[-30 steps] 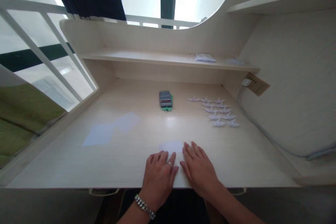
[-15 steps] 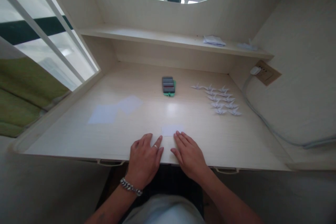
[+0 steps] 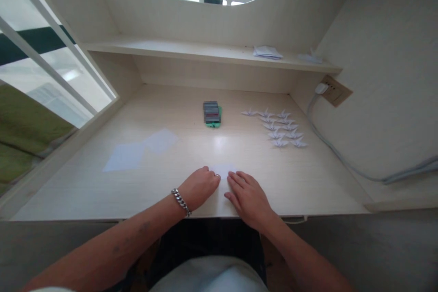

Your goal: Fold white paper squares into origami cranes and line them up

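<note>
A small white sheet of paper (image 3: pixel 223 170) lies flat near the front of the desk, between my two hands. My left hand (image 3: pixel 201 187), with a ring and a chain bracelet, is closed at the paper's left side. Its fingers curl under, so anything inside them is hidden. My right hand (image 3: pixel 248 196) rests flat, with its fingers stretched out and their tips on the paper's right part. Further left on the desk are two pale paper sheets, one nearer (image 3: pixel 123 157) and one partly beside it (image 3: pixel 160 141).
Several folded paper cranes (image 3: pixel 280 128) stand in rows at the right. A small green-edged object with a blurred-out top (image 3: pixel 212 114) sits at mid-desk. Folded papers (image 3: pixel 268 52) lie on the shelf (image 3: pixel 171 49). A cable (image 3: pixel 330 146) runs down the right wall from a socket (image 3: pixel 337 91).
My left hand has turned and come in over the paper's left side, its fingers going from spread to curled. The right hand stays flat by the paper. The view has shifted slightly.
</note>
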Demonstrator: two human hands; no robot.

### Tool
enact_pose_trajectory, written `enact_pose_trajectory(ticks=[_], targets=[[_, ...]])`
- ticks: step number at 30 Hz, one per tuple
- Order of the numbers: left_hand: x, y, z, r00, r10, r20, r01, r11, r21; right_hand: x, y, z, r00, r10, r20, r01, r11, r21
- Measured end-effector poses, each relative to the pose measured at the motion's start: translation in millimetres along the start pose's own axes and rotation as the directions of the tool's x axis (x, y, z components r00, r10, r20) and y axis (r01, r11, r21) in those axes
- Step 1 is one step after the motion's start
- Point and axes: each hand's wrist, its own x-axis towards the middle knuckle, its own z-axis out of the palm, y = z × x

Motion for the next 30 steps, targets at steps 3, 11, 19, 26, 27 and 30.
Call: enact_pose_trajectory(ticks=[3, 11, 19, 26, 27, 30], targets=[[3.1, 5.7, -2.9, 0.999, 0.025, 0.034, -0.026, 0.999, 0.045, -7.0, 14.2, -5.6, 0.999, 0.047, 0.0, -0.047, 0.998, -0.042], [1.2, -3.3, 0.8, 0.979, -0.013, -0.202, 0.021, 0.999, 0.037, 12.9, 28.8, -9.4, 0.98, 0.181, -0.082, -0.152, 0.948, 0.281], [13.1, -19.5, 5.4, 0.798, -0.466, -0.382, -0.004, 0.629, -0.777, 64.5, 19.8, -7.6, 0.869, 0.358, 0.342, -0.417, 0.156, 0.895], [29.2, -25.4, -1.3, 0.817, -0.575, 0.042, 0.027, -0.034, -0.999, 82.8, 18.0, -1.2, 0.81, 0.47, 0.351, -0.385, -0.025, 0.923], [31.2, -28.7, -3.8, 0.827, -0.561, 0.04, 0.052, 0.005, -0.999, 85.1, 19.6, -2.2, 0.811, 0.469, 0.35, -0.391, -0.01, 0.92], [37.2, -41.7, -12.2, 0.855, -0.518, 0.008, 0.113, 0.171, -0.979, 94.3, 25.9, -10.2, 0.834, 0.455, 0.313, -0.387, 0.077, 0.919]])
